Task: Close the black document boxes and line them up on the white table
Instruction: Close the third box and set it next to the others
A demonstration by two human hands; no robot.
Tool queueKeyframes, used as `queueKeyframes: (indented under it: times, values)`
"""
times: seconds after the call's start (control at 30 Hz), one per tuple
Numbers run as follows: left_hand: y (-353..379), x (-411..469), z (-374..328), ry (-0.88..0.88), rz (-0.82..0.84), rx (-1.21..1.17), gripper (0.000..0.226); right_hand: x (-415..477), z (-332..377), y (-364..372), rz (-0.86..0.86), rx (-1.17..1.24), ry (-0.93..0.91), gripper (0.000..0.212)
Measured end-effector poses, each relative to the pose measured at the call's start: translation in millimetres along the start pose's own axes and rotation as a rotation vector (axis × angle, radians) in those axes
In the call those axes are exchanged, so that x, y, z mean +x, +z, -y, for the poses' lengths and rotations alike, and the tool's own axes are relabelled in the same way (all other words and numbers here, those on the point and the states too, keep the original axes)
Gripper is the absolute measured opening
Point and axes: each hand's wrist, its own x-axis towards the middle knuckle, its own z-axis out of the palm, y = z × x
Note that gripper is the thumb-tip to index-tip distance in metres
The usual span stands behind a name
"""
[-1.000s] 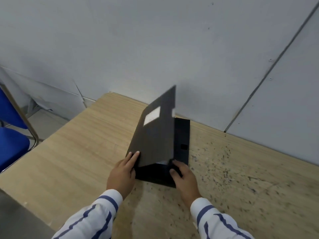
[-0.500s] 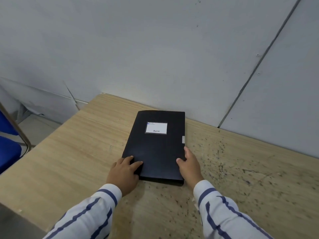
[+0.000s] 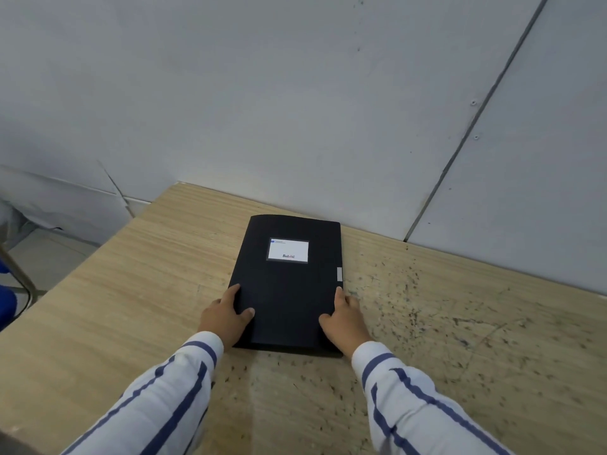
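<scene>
One black document box (image 3: 289, 290) lies flat and closed on a light wooden table (image 3: 131, 307), its white label facing up and a small grey tab on its right edge. My left hand (image 3: 223, 318) grips the box's near left edge, thumb on the lid. My right hand (image 3: 345, 320) grips the near right edge, thumb on the lid and fingers along the side. No other box and no white table are in view.
A grey panel wall (image 3: 295, 110) rises just behind the table's far edge. A blue chair (image 3: 6, 300) with a metal frame stands at the far left, beside the table. The table's right half carries dark speckled marks (image 3: 443, 323).
The raised lid came down and the box is now closed flat. Both hands shifted from the open box's near end to its two side edges.
</scene>
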Motion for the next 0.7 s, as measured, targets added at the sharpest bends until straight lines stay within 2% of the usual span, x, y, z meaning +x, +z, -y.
queueKeyframes:
  times: [0.13, 0.3, 0.43, 0.57, 0.7]
  values:
    - [-0.9, 2.7, -3.7, -0.010, -0.011, -0.005, 0.070, 13.4, 6.0, -8.2, 0.068, -0.034, 0.064, 0.078]
    - [-1.8, 4.0, -6.8, -0.102, -0.027, -0.231, 0.052, 14.5, 0.2, -2.5, 0.058, 0.034, 0.047, 0.078]
    - [0.2, 0.7, -4.5, -0.071, -0.030, -0.347, 0.050, 7.0, -10.7, 2.4, 0.036, 0.115, 0.038, 0.072]
    - [9.2, -11.4, -9.9, -0.011, -0.038, -0.384, 0.042, -3.4, -24.0, -1.8, 0.002, 0.173, 0.049, 0.071]
    - [25.4, -25.6, -27.4, 0.062, -0.007, -0.373, 0.044, -19.5, -51.2, -16.9, -0.056, 0.251, 0.070, 0.069]
